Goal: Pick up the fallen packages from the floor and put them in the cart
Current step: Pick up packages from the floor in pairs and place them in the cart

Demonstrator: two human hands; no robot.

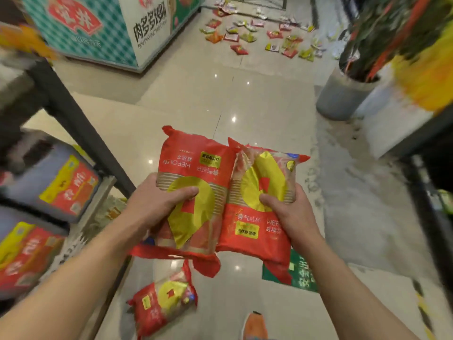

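Hands (157,204) (293,217) grip 2 pkgs (196,163) (255,241), long axes fwd

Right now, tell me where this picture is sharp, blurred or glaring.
Head view: the left pack and right pack, gripped by the left hand and right hand, are sharp; shelf boxes at left and the plant at right smear with motion blur; glints dot the floor.

Left hand (157,204), right hand (291,217): fingers curled.

Glossy crinkled plastic packages (196,192); polished glossy tile floor (196,99).
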